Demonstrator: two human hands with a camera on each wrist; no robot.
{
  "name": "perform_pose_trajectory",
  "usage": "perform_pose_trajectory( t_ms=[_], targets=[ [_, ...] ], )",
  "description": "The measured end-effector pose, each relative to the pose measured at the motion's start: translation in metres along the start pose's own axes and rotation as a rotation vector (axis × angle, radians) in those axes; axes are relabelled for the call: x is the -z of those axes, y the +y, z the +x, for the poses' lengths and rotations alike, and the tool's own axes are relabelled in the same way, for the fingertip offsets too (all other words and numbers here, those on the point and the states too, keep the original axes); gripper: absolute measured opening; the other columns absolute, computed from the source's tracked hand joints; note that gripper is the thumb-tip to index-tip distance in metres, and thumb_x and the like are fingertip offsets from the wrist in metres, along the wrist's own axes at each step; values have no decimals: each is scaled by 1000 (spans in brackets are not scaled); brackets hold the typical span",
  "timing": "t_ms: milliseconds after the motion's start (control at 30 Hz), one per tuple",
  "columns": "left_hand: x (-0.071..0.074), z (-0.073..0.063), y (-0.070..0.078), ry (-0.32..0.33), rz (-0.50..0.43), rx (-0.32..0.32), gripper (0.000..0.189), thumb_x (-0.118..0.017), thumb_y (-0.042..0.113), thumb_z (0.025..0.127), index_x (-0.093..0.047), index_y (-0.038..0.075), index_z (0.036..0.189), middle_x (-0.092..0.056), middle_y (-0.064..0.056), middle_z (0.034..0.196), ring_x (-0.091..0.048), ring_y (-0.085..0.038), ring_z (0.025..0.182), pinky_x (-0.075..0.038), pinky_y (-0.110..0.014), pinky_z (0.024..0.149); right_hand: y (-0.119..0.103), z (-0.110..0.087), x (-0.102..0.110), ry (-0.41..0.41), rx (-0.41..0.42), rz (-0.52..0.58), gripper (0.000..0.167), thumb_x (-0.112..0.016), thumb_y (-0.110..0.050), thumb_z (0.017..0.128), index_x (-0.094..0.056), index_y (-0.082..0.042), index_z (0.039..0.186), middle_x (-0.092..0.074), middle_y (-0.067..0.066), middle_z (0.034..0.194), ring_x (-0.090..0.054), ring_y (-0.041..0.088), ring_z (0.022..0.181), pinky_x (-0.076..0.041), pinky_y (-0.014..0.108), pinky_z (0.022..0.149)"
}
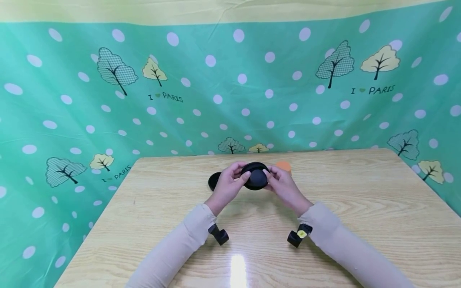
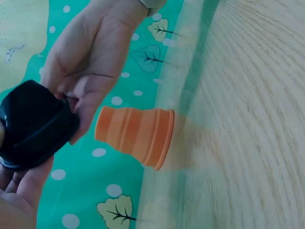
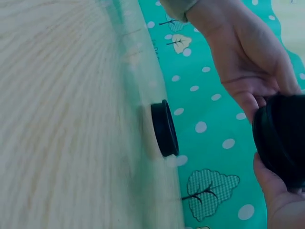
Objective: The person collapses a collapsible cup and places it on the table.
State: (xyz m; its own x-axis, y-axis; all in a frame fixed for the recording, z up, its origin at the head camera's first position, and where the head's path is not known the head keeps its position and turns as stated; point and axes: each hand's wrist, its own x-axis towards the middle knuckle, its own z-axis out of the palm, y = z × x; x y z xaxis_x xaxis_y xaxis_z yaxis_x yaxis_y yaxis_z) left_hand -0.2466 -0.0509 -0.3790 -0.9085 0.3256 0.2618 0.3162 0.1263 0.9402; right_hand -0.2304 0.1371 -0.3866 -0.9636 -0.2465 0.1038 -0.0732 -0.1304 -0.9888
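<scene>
Both hands hold a black stepped round cup point(image 1: 256, 179) above the table, one at either side. My left hand point(image 1: 227, 184) grips its left side with the thumb on the near face. The right hand point(image 1: 286, 186) grips the opposite side, its thumb also near the domed middle. In the left wrist view the cup point(image 2: 35, 126) shows a rounded end and a wider rim. The right wrist view cuts off part of it. Fingers behind the cup are partly hidden.
An orange ribbed cup point(image 2: 136, 133) stands upside down on the wooden table point(image 1: 162, 208), behind the right hand. A shallow black round dish point(image 3: 164, 129) lies behind the left hand. A green patterned cloth point(image 1: 201, 80) hangs along the table's far edge.
</scene>
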Motion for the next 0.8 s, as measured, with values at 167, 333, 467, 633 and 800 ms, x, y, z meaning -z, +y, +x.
perform_pose_trajectory(
  t_ms=[167,333,467,633,800],
  targets=[
    [5,0,1,-22,-50,31,33,-62,19,93,-59,3,122,-67,-15,108,-63,-19,98,-52,-26,80,-4,-2,4,-65,25,44,27,-43,-15,102,-51,8,114,-59,3,104,-63,8,91,-53,25,82],
    [7,1,4,22,-114,79,32,-65,16,90,-57,4,118,-69,-13,100,-64,-16,89,-51,-25,78,-6,-1,8,-73,-6,23,24,-47,-17,100,-52,3,113,-61,1,103,-63,7,92,-52,23,84],
    [9,3,4,63,-103,89,28,-70,13,86,-60,1,109,-70,-11,95,-65,-13,85,-52,-24,77,-4,-1,8,-96,16,-181,35,-60,-15,94,-51,6,119,-64,11,105,-65,11,92,-53,24,81],
    [11,2,3,32,-24,46,23,-72,11,84,-68,1,104,-71,-12,98,-66,-15,85,-53,-25,76,-4,-3,3,-140,36,-296,33,-67,-13,89,-56,6,114,-66,19,105,-66,18,91,-54,26,77],
    [10,3,5,-20,49,12,25,-73,14,83,-69,2,105,-69,-12,103,-66,-17,88,-54,-25,77,-5,-2,0,-154,43,-326,30,-69,-11,87,-60,7,109,-67,19,101,-67,20,89,-55,25,75]
  ],
)
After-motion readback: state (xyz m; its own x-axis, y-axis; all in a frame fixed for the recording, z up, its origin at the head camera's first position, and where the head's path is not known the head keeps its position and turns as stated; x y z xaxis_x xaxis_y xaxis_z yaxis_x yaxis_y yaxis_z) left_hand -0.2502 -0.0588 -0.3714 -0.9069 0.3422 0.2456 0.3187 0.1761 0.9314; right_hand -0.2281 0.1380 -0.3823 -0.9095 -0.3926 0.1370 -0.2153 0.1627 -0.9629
